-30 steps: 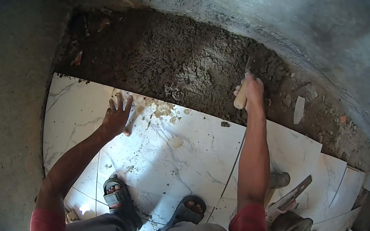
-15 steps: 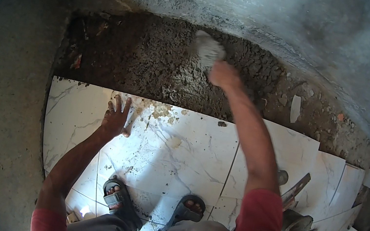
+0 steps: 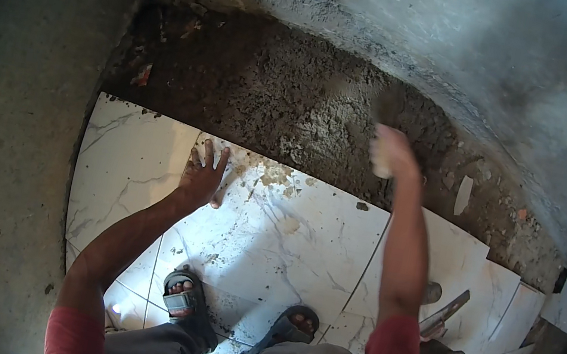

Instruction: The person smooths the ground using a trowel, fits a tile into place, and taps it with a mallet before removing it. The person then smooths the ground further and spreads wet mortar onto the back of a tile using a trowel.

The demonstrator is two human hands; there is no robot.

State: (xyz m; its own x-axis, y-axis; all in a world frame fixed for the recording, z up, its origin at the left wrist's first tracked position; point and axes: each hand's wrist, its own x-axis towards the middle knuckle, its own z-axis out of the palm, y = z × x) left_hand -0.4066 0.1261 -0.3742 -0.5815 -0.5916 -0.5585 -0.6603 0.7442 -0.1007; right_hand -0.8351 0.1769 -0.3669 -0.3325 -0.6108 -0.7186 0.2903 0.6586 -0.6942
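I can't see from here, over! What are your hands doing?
Left hand open, flat on white tile. Right hand shut on a pale tool handle over the wet mortar. Nothing in the way.

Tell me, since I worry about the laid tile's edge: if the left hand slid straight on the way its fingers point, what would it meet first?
The left hand lies flat on the white marble tile, fingers toward the wall. Straight ahead it would cross the tile's far edge and probably meet the grey mortar bed first; depth is unclear.
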